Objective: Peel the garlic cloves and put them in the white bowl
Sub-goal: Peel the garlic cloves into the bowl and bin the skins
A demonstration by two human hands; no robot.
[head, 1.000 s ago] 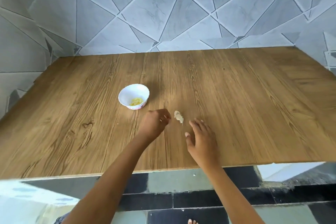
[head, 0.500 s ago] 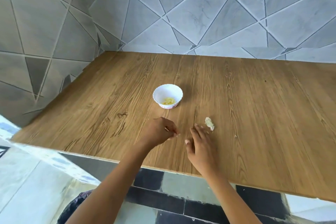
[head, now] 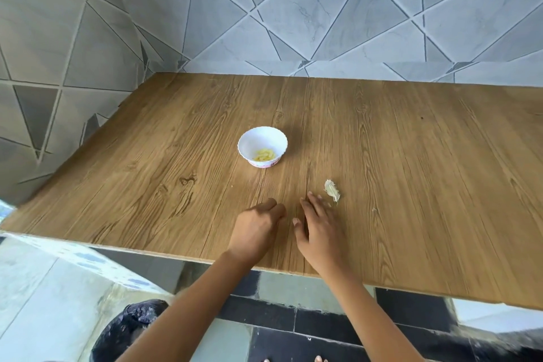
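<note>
Just beyond the straight, empty fingers of the right hand point(head: 320, 232) lies a papery garlic clove point(head: 332, 189). The white bowl point(head: 249, 139) sits farther ahead of the left hand point(head: 258, 226), whose fingers are curled, grasp impossible to tell. A light fingertip pinch should lift the clove.

Table point(head: 411, 185): mid-brown, wood-grain pattern w/ darker streaks & knots; pale strip along front edge. White bowl point(head: 249, 142): plain white inside, pinkish-red motif band at base. Garlic cloves point(head: 264, 155) in bowl: pale yellow. Garlic piece point(head: 332, 190) on table: off-white to beige. Wall tiles point(head: 293, 9): lt grey, faint marbled veining, angular line pattern w/ small dk grey triangles. Floor point(head: 293, 320): black & grey-green tiles, pale grout. Bag point(head: 129, 323) at bottom left: glossy black
</note>
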